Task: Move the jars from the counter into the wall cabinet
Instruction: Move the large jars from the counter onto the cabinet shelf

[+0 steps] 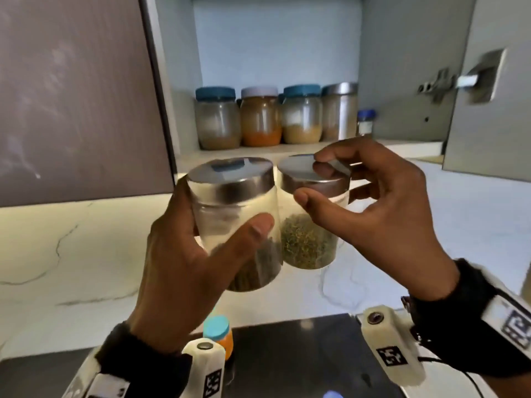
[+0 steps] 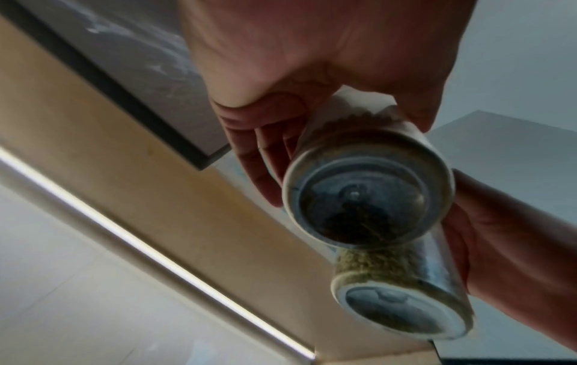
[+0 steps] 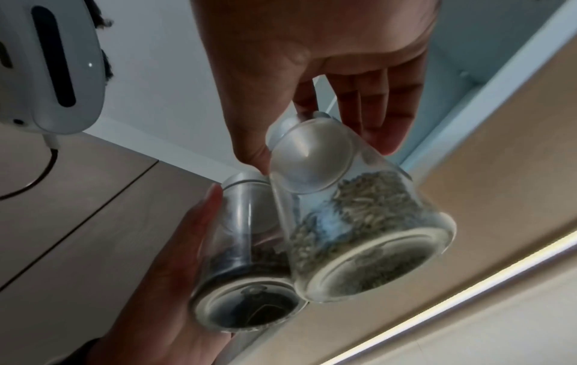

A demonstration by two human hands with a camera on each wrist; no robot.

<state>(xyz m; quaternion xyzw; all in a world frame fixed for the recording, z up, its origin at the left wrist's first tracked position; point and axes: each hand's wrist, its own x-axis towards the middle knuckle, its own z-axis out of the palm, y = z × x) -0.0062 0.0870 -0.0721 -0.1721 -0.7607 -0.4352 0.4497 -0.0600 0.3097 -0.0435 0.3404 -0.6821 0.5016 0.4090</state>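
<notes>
Both glass jars are held aloft below the open wall cabinet (image 1: 275, 53), the left hand (image 1: 184, 268) wrapped round the dark-filled jar (image 1: 238, 225), the right hand (image 1: 382, 219) pinching the steel lid (image 1: 304, 173) of the herb jar (image 1: 309, 239); smooth, breakable glass is judged safer gripped by the body.

No readable text, brand, number or sign stands on anything in view. The only printed marks are black-and-white square coded markers: one on the white left wrist mount (image 1: 212, 382), one on the white right wrist mount (image 1: 392, 357), and one on the right wrist band (image 1: 515, 326). These are patterns, not letters or digits. The jars in the hands and those on the cabinet shelf (image 1: 287, 152) bear no label that can be read; the shelf jars are blurred.
</notes>
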